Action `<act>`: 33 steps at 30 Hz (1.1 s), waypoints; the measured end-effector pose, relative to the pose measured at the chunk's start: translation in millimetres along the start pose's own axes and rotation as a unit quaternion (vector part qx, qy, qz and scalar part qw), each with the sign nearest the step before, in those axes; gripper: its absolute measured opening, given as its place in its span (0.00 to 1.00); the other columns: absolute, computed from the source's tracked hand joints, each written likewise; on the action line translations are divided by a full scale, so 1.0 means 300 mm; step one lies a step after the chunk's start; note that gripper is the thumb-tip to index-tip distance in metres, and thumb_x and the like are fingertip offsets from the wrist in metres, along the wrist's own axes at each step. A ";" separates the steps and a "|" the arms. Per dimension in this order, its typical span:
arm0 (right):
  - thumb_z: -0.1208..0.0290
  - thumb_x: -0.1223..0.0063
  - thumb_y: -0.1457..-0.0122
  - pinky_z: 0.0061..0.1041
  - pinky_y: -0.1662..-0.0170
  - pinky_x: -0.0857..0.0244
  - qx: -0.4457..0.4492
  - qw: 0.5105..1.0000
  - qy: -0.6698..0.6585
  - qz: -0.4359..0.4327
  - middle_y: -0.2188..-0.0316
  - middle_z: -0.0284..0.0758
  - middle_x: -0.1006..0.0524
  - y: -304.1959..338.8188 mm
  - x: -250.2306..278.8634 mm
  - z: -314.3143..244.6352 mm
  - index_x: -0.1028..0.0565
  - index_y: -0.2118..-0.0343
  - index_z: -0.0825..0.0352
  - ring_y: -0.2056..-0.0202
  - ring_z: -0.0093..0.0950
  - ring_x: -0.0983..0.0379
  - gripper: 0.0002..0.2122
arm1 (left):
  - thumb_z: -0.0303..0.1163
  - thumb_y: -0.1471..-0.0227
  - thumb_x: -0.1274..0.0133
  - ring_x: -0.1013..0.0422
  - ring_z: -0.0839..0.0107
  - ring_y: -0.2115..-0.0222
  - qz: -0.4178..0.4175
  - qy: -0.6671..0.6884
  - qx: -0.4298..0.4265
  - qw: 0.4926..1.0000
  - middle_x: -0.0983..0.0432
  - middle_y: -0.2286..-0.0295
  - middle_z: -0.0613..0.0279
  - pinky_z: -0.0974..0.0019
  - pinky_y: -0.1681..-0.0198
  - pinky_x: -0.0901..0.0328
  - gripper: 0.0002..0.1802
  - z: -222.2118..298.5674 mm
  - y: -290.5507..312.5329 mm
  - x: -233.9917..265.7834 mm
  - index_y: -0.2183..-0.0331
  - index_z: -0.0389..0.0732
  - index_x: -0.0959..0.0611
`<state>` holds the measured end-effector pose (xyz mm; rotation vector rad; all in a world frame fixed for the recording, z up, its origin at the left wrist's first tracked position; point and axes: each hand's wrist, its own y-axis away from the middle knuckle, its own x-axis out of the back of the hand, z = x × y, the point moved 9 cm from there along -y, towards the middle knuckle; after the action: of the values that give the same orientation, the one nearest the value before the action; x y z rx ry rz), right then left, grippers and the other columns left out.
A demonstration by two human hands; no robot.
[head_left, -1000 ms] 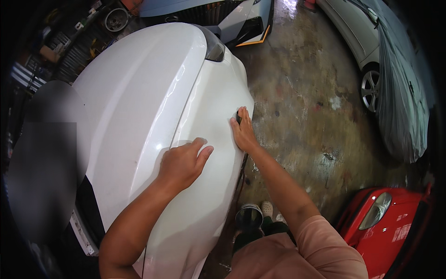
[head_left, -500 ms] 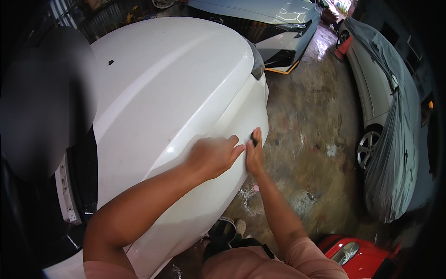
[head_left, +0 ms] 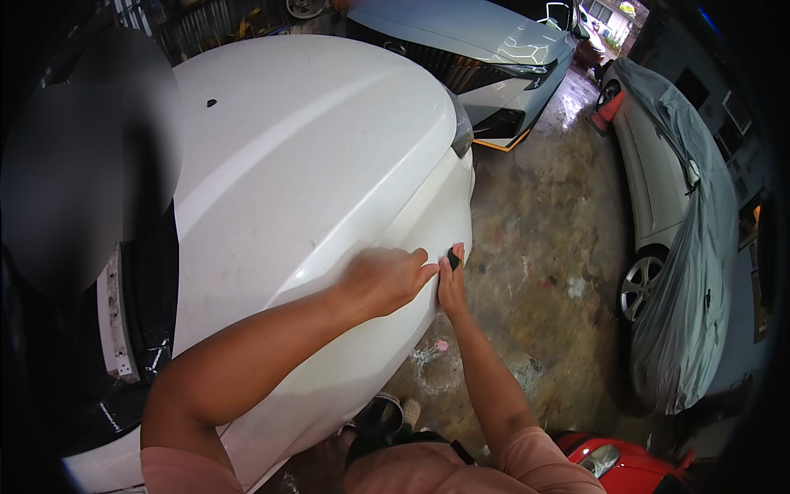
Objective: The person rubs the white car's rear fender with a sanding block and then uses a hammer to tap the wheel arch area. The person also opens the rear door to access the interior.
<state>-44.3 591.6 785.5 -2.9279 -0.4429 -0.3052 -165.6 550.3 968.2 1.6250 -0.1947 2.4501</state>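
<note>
A white car body (head_left: 329, 165) with a long hood and rounded fender fills the left and middle. My left hand (head_left: 385, 281) rests against the fender with curled fingers and the thumb pointing right; its underside is hidden, so what it holds, if anything, does not show. Just right of it, at the fender's outer edge, my right hand (head_left: 451, 284) grips a small dark piece (head_left: 453, 260), flat and black, near its fingertips. The fingers of this hand lie close together, pointing away from me. My left thumb nearly meets my right hand.
A blue-grey car (head_left: 461, 33) stands beyond the white one. Along the right is a car under a grey cover (head_left: 687, 313), with an orange cone (head_left: 607, 111) beside it. A red car (head_left: 625, 454) is at lower right, a bucket (head_left: 383, 416) by my feet.
The view has shifted slightly, so the cars sit a little lower in it. Both hands stay at about the same spot on the fender; the black piece shows more plainly.
</note>
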 end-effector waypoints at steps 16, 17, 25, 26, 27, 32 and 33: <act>0.72 0.51 0.33 0.41 0.25 0.68 0.008 0.996 -0.017 0.090 0.27 0.59 0.57 -0.020 0.021 0.030 0.54 0.29 0.80 0.25 0.50 0.63 0.35 | 0.41 0.35 0.52 0.22 0.47 0.70 -0.004 -0.009 -0.028 1.000 0.19 0.75 0.50 0.45 0.66 0.30 0.16 0.008 0.002 -0.015 0.68 0.39 0.19; 0.71 0.52 0.32 0.41 0.25 0.68 -0.011 0.991 -0.059 0.119 0.27 0.59 0.58 -0.044 0.033 0.037 0.54 0.29 0.80 0.25 0.50 0.64 0.35 | 0.40 0.36 0.51 0.22 0.47 0.71 0.006 -0.018 -0.030 0.999 0.19 0.75 0.50 0.45 0.66 0.29 0.16 0.007 0.001 0.000 0.68 0.39 0.19; 0.75 0.43 0.44 0.49 0.26 0.64 0.181 0.952 0.207 -0.132 0.28 0.59 0.53 0.198 -0.174 -0.204 0.52 0.29 0.76 0.27 0.55 0.59 0.42 | 0.39 0.36 0.50 0.21 0.48 0.73 0.042 -0.017 -0.035 0.998 0.19 0.77 0.51 0.46 0.68 0.28 0.16 -0.017 0.026 0.005 0.69 0.38 0.17; 0.76 0.46 0.40 0.42 0.25 0.64 0.130 0.954 0.265 -0.051 0.27 0.57 0.55 0.091 -0.053 -0.019 0.55 0.28 0.77 0.26 0.51 0.59 0.41 | 0.40 0.36 0.50 0.21 0.48 0.72 0.019 -0.015 -0.038 0.999 0.19 0.77 0.51 0.46 0.67 0.28 0.16 0.009 0.006 -0.005 0.68 0.39 0.18; 0.75 0.49 0.38 0.41 0.25 0.64 0.090 0.974 0.208 -0.023 0.27 0.57 0.55 0.049 -0.030 -0.002 0.56 0.28 0.78 0.26 0.49 0.59 0.39 | 0.41 0.36 0.50 0.21 0.48 0.72 -0.003 -0.015 -0.028 0.999 0.19 0.76 0.51 0.45 0.67 0.29 0.16 0.004 -0.001 -0.013 0.68 0.39 0.18; 0.69 0.60 0.29 0.38 0.25 0.66 0.000 0.998 0.039 0.043 0.27 0.57 0.54 -0.039 0.015 -0.072 0.56 0.29 0.80 0.25 0.45 0.60 0.32 | 0.42 0.36 0.50 0.22 0.48 0.71 0.002 -0.013 -0.018 1.000 0.20 0.76 0.51 0.45 0.67 0.29 0.16 -0.013 -0.006 -0.014 0.68 0.40 0.19; 0.69 0.60 0.29 0.39 0.25 0.66 0.061 0.994 0.088 -0.016 0.27 0.57 0.54 0.088 -0.114 -0.200 0.55 0.29 0.79 0.25 0.46 0.60 0.32 | 0.42 0.36 0.50 0.22 0.48 0.71 -0.004 -0.015 -0.003 1.000 0.20 0.76 0.51 0.45 0.67 0.29 0.16 -0.032 0.009 -0.008 0.68 0.40 0.19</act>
<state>-78.8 545.7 832.3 -2.7491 -0.4644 -0.5161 -173.9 549.7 962.3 1.6583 -0.2004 2.4172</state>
